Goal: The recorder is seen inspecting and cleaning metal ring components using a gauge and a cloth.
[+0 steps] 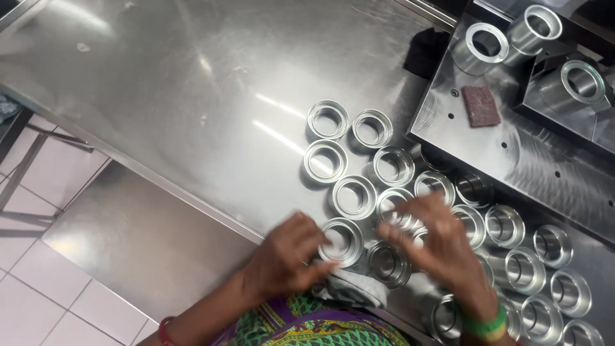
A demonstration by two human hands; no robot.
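Note:
Several short, shiny metal rings stand in rows on a steel table point(192, 96). My left hand point(288, 256) is at the table's near edge, its fingers curled against one ring point(344, 241); a grey cloth point(352, 287) lies just under that hand. My right hand point(442, 247), blurred by motion, hovers with fingers spread over the rings point(397, 208) in the middle of the group; whether it grips one is not visible. A green band circles that wrist.
A raised steel fixture plate point(512, 141) at the right carries three larger metal cylinders point(487, 41) and a brown abrasive pad point(480, 106). A black cloth point(426, 51) lies beside it. A lower shelf point(141, 243) and tiled floor show at the left.

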